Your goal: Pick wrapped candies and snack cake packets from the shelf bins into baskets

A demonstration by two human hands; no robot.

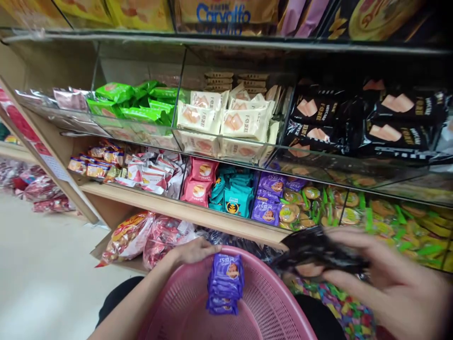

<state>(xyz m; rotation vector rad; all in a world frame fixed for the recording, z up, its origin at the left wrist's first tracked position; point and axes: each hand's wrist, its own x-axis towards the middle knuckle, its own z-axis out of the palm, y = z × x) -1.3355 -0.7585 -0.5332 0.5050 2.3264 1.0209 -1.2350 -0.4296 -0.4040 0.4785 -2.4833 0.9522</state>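
Note:
A pink mesh basket point(269, 302) sits low in front of me, and a stack of purple snack packets point(225, 282) lies against its far wall. My left hand point(194, 250) rests on the basket's far rim, fingers curled over the edge just above the purple stack. My right hand point(382, 274) is raised at the right, fingers closed on a bundle of black snack packets point(314, 250), blurred by motion. The black bundle hovers beside the basket's right rim, in front of the lower shelf.
Shop shelves fill the view: green packets point(134, 101), cream packets point(222, 120), black packets point(371, 123) behind glass dividers; below are red packets point(200, 182), teal packets point(233, 191), purple packets point(271, 198) and round biscuits. Bagged sweets point(148, 236) lie on the bottom shelf. Pale floor lies at the left.

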